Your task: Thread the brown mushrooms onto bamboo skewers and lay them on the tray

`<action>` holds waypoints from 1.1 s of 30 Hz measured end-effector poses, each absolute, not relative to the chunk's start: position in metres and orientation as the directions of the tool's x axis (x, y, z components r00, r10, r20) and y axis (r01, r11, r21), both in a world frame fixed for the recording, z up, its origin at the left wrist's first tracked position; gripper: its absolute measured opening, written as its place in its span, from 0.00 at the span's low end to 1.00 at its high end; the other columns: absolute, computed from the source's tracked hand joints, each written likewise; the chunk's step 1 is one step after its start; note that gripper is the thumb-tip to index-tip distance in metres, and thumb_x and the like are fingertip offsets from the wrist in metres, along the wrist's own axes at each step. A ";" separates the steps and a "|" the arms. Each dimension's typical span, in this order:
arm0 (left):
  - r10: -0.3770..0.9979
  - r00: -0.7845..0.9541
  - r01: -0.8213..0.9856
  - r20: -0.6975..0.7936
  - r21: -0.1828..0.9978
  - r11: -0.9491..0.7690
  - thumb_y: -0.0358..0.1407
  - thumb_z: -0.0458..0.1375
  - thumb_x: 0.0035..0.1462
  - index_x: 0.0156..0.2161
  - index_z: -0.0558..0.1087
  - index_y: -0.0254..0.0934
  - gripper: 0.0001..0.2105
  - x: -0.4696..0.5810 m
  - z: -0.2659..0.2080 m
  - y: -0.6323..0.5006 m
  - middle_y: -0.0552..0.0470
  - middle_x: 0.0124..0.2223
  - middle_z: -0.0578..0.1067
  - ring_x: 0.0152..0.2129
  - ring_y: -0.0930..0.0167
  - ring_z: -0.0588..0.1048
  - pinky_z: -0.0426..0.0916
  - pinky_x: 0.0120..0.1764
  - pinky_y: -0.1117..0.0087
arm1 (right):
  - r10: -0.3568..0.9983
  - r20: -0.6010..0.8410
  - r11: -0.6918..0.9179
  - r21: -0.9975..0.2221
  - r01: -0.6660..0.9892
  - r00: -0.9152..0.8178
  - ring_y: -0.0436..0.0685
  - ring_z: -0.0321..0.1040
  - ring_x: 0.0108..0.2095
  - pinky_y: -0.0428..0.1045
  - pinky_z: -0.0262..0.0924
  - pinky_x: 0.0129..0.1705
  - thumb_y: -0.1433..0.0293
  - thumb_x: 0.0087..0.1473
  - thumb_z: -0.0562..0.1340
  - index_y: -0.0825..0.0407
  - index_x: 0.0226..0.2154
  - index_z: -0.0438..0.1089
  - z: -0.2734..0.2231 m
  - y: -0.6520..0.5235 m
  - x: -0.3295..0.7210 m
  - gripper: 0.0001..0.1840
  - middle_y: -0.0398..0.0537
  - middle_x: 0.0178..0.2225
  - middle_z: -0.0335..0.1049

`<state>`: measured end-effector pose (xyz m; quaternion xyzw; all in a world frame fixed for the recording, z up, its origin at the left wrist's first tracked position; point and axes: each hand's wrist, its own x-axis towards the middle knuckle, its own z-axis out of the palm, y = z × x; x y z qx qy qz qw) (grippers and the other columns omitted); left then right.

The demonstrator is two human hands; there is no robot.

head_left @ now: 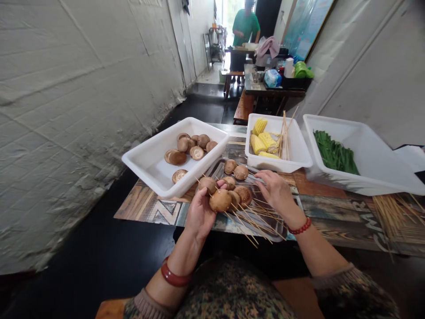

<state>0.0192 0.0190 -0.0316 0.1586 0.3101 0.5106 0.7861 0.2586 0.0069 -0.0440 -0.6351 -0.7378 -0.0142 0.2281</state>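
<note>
My left hand [199, 217] is closed around mushroom skewers, its fingers curled beneath brown caps such as the large mushroom [220, 200] nearest me. Several thin bamboo sticks [257, 221] fan out from these caps toward the lower right. Over the metal tray [282, 230], my right hand [276, 195] has thumb and fingers pinched at the stick end of a skewer with two mushrooms [241, 172]; the exact contact is partly hidden. More skewered mushrooms [243, 195] lie on the tray between my hands.
A white tub [156, 184] at left contains loose mushrooms [202, 141]. Behind the tray, another white tub [295, 164] has corn pieces [265, 141] and sticks. Green leafy vegetables [335, 153] fill part of the right tub [372, 186]. Bare skewers [392, 217] lie far right. A person [245, 29] stands beyond.
</note>
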 end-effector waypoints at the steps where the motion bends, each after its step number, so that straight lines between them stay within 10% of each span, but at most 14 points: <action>1: 0.902 0.285 -0.705 -0.324 0.567 0.427 0.35 0.52 0.60 0.50 0.72 0.29 0.17 0.020 -0.032 0.019 0.39 0.50 0.77 0.54 0.57 0.72 0.65 0.58 0.56 | 0.933 0.350 0.186 -0.260 0.947 -0.087 0.62 0.68 0.47 0.55 0.61 0.49 0.71 0.63 0.57 0.51 0.46 0.70 -0.044 0.006 0.259 0.10 0.54 0.49 0.72; 23: 0.928 0.274 -0.699 -0.251 0.611 0.372 0.35 0.52 0.59 0.48 0.75 0.31 0.16 0.055 0.006 0.048 0.43 0.53 0.76 0.53 0.64 0.72 0.69 0.51 0.68 | 0.853 0.521 0.160 -0.312 0.937 0.028 0.58 0.71 0.37 0.51 0.65 0.38 0.73 0.59 0.58 0.51 0.40 0.64 -0.013 0.001 0.271 0.05 0.51 0.41 0.69; 33: 0.927 0.209 -0.757 -0.312 0.549 0.356 0.30 0.53 0.56 0.33 0.72 0.35 0.05 0.108 -0.030 0.102 0.51 0.32 0.76 0.31 0.71 0.75 0.70 0.41 0.70 | 0.795 0.598 0.192 -0.404 0.894 0.100 0.57 0.71 0.34 0.50 0.68 0.34 0.74 0.58 0.59 0.50 0.38 0.63 -0.002 -0.010 0.281 0.05 0.50 0.38 0.69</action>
